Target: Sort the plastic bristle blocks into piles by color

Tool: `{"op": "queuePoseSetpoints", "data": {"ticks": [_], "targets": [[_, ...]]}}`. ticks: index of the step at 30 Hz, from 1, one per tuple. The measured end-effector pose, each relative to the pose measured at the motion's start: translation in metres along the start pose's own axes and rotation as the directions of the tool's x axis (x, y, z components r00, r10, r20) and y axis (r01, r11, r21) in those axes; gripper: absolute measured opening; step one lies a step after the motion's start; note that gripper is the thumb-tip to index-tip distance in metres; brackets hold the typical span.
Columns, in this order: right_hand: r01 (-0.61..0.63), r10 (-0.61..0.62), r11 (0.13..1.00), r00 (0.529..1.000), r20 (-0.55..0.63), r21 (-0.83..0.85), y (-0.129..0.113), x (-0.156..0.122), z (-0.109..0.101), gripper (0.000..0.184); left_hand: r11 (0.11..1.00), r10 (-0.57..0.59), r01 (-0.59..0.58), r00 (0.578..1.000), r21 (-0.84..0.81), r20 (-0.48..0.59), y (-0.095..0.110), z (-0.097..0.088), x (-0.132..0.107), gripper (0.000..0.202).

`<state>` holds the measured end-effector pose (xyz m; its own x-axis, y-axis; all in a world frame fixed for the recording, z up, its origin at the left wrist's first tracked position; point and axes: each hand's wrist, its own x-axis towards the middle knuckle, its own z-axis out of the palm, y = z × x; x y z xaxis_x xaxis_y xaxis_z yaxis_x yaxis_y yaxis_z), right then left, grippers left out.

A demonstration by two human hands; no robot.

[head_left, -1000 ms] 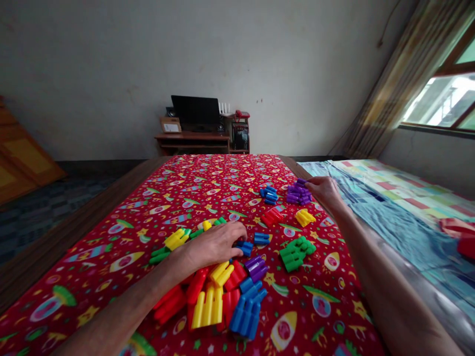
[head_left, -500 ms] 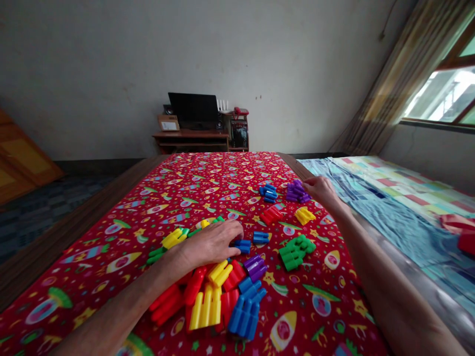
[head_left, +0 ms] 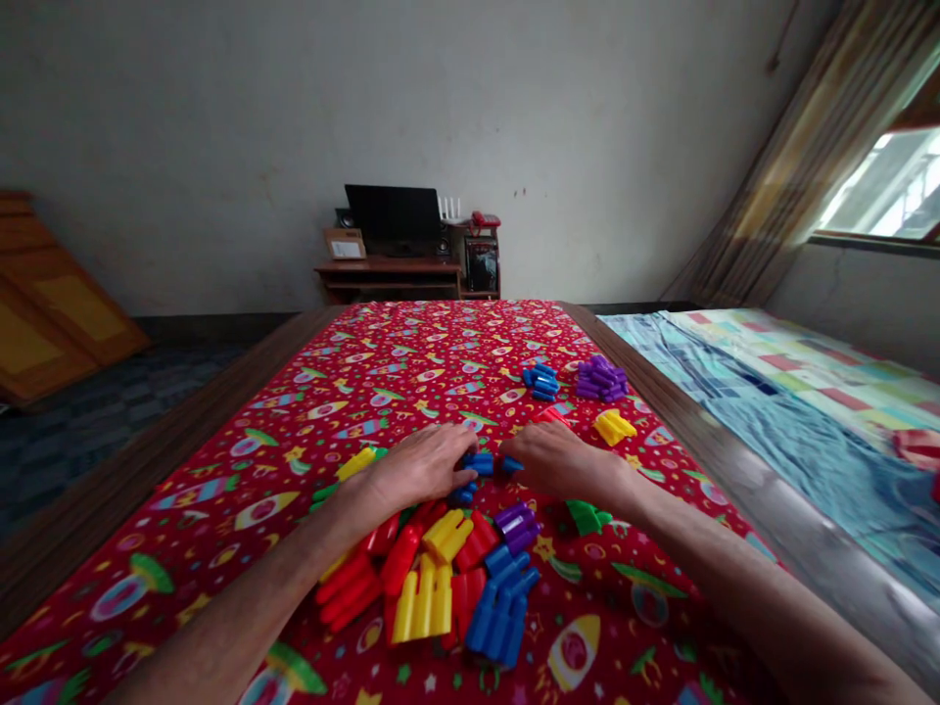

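Observation:
My left hand [head_left: 433, 462] reaches over the back of a mixed pile and pinches a blue plastic building block [head_left: 481, 464]. Another blue block shows just under its fingertips. Facing it, my right hand [head_left: 562, 462] has its fingers closed on a second blue block [head_left: 512, 465], mostly hidden by the hand. The pile nearer me has yellow blocks [head_left: 424, 607], red blocks [head_left: 349, 590], a purple block [head_left: 518, 527] and blue blocks [head_left: 497, 625]. Green blocks [head_left: 587, 517] lie partly hidden under my right wrist.
Farther back sit a blue group [head_left: 541, 382], a purple group [head_left: 602, 379], a yellow group [head_left: 615, 427] and a partly covered red group [head_left: 552, 417]. A red patterned cloth [head_left: 411, 367] covers the table. A bed [head_left: 734, 392] stands at the right.
My right hand has come back from the purple group toward the middle, onto a blue block. My left hand has lifted a blue block slightly. The view has shifted a little.

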<state>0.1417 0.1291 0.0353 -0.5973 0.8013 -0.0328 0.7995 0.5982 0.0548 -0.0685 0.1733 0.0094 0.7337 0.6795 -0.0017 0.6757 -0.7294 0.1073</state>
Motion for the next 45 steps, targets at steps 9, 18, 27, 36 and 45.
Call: {"op": "queuePoseSetpoints", "data": {"ticks": [9, 18, 27, 36, 45], "targets": [[-0.282, 0.276, 0.959, 0.952, -0.134, -0.025, 0.073, 0.064, -0.019, 0.033, 0.998, -0.027, 0.030, 0.998, 0.056, -0.050, -0.001, 0.006, 0.003, 0.022], [-0.236, 0.233, 0.972, 0.956, -0.177, 0.005, 0.080, 0.070, -0.006, 0.023, 0.991, -0.127, 0.116, 0.977, -0.073, -0.173, -0.004, -0.004, 0.011, 0.022], [0.101, 0.017, 0.851, 0.976, -0.219, 0.516, 0.031, 0.060, -0.012, 0.017, 0.963, -0.141, 0.040, 0.919, -0.268, -0.369, -0.014, 0.000, 0.017, 0.022], [-0.265, 0.395, 0.891, 0.853, -0.340, 0.369, 0.091, 0.058, 0.004, 0.019, 0.996, -0.071, 0.076, 0.994, -0.052, 0.084, -0.005, -0.020, -0.011, 0.025], [-0.368, 0.417, 0.905, 0.864, -0.282, 0.213, 0.097, 0.055, 0.016, 0.019, 0.999, -0.053, 0.052, 0.995, 0.017, 0.086, 0.005, -0.016, -0.007, 0.022]]}}
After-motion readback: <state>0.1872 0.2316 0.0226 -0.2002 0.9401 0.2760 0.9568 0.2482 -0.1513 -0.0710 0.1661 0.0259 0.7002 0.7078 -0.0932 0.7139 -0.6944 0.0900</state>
